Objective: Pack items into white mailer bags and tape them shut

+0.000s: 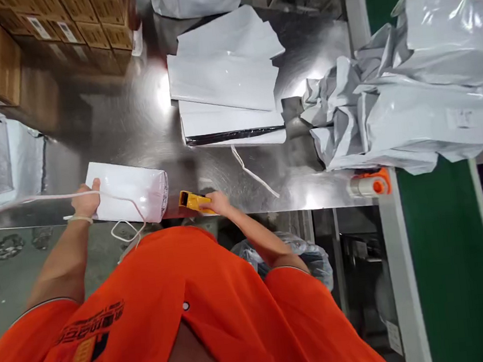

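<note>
White package (127, 182) lies on the metal surface (115, 125) at its near edge, long axis running left-right, roughly along that edge, right end angled slightly toward the body. Left hand (86, 202) has it: grip closed on the left end, thumb on top, fingers underneath not visible. Right hand (219, 203) is off the package's other end, grip wrapped round the rear of a yellow handheld device (195, 202). Key relation: device's dark front end points left at the package's right end, just beside it, small gap, no contact, so left is the nearer hand to the package. Pale cord (53, 197) crosses in front of the left hand and package in view; where it connects, can't tell. Further out: stacked white mailers (222, 82) beyond and right of the device, brown cartons (83, 30) far left, grey bags (427, 118) over the green belt (447, 251) on the right.
</note>
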{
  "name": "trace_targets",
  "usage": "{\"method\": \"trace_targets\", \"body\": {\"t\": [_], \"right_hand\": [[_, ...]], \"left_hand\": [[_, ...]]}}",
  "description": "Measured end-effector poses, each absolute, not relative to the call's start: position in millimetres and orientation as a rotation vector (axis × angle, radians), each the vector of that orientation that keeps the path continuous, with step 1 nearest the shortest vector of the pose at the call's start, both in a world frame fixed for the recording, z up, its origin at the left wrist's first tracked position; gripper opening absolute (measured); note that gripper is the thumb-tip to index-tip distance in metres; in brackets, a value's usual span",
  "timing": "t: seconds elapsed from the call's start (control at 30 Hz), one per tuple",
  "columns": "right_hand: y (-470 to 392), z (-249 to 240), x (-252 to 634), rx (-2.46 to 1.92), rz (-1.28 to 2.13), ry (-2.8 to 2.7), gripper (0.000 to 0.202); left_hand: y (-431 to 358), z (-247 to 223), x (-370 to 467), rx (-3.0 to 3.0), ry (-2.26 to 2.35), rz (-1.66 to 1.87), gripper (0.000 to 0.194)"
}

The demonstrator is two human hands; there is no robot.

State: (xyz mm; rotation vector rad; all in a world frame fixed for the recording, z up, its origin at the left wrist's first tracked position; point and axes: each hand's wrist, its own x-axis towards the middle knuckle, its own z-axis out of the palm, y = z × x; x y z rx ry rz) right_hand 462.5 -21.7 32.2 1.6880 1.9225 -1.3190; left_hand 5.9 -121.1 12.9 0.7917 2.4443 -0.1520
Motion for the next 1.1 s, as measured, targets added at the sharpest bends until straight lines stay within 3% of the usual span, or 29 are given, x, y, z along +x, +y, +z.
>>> {"method": "trace_targets", "body": {"t": [0.23,0.47,0.73,0.97,1.1], "right_hand": [[-7,27,388,1.561,-1.164,1.885,0.027],[-69,47,446,1.742,-1.169,1.717,0.025],[-192,40,511,2.247,-1.299,1.235,0.026],[-188,-4,470,2.51,-1.357,0.918,0.023],[-198,9,474,2.535,-1.134,1.017,0.023]], "left_hand": [[-122,14,1,0.805,2.443,-0.253,0.066],[-111,5,18,1.012,2.337,-0.342,0.07],[-43,-21,132,1.519,2.009,-0.404,0.076],[-29,-12,165,1.681,1.966,-0.485,0.079],[-26,-7,162,1.698,1.973,-0.514,0.074]]}}
